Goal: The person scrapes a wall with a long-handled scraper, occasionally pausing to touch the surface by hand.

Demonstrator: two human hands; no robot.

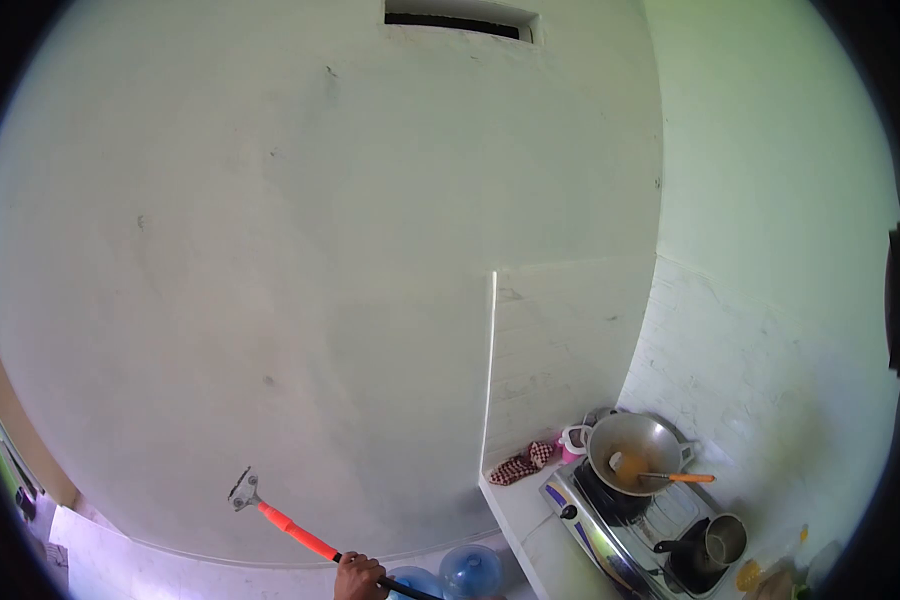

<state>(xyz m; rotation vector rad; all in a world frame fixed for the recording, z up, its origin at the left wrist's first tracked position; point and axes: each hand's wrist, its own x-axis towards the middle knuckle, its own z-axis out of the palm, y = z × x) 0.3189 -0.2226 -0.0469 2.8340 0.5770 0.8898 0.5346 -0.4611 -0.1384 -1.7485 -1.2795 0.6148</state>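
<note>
My left hand (pixel 358 578) is closed around the dark shaft of a long-handled scraper (pixel 300 530), just behind its orange section. The scraper slants up to the left, its metal head (pixel 243 490) in front of the lower part of the pale wall (pixel 270 300). Toward the lower right the rear of the shaft runs out of view. My right hand is outside the picture.
Blue water jugs (pixel 470 572) stand low beside the counter (pixel 515 515). On the counter a gas stove (pixel 605 530) carries a wok (pixel 635 452) and a small saucepan (pixel 724 540). A checkered cloth (pixel 515 468) lies near the wall. High up is a vent opening (pixel 455 22).
</note>
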